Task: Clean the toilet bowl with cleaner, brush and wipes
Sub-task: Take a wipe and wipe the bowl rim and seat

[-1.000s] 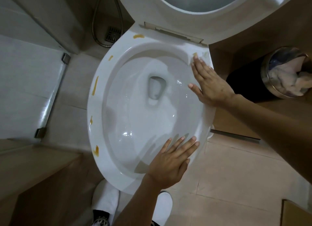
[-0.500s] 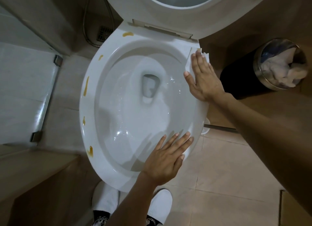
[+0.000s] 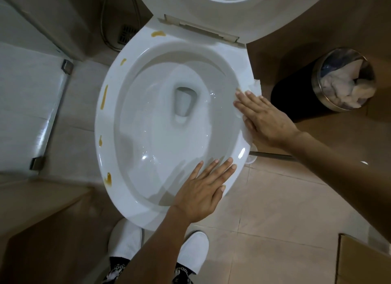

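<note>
- right hand (image 3: pixel 268 118) is flat, fingers together, pressing a wipe (image 3: pixel 256 86) onto the right side of the rim (image 3: pixel 110 148)
- left hand (image 3: pixel 203 190) is spread flat on the near rim, holding nothing, looks like bracing
- yellow stains (image 3: pixel 104 97) run along the left rim, straight across the bowl from the wipe, so I reckon it has to go round; left hand's closer

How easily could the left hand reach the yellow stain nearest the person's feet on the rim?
Probably easily: the left hand rests flat on the near rim, holding nothing, and the stain sits uncovered along it, nothing between. The wipe is under the right hand.
</note>
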Tool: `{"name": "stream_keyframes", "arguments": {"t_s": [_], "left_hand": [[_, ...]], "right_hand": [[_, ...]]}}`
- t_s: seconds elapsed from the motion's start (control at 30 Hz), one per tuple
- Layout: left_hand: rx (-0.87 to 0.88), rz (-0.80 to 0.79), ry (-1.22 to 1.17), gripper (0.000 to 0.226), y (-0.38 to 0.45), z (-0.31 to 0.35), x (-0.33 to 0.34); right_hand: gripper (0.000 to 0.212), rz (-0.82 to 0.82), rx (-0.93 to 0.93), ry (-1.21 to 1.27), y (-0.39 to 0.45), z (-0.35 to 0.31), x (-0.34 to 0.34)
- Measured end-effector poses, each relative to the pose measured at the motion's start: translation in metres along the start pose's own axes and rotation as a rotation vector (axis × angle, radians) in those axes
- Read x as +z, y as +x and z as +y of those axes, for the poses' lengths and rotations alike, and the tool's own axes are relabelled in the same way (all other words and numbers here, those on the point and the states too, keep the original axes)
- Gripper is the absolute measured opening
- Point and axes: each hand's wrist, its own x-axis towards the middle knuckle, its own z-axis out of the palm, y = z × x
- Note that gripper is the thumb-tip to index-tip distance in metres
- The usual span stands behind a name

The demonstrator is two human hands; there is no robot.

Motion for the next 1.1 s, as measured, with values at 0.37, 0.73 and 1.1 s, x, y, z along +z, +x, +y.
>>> {"name": "stream_keyframes", "arguments": {"t_s": [0.37, 0.73, 1.1], "left_hand": [[0.009, 0.009, -0.043, 0.052, 0.000, 0.001, 0.000], [0.034, 0.036, -0.071, 0.052, 0.001, -0.001, 0.001], [0.030, 0.052, -0.029, 0.052, 0.001, -0.002, 0.004]], "right_hand": [[0.056, -0.114, -0.094, -0.472, 0.064, 0.011, -0.040], [0.058, -0.142, -0.138, -0.775, 0.095, 0.008, -0.045], [0.071, -0.098, -0.269, -0.908, 0.143, 0.002, -0.055]]}}
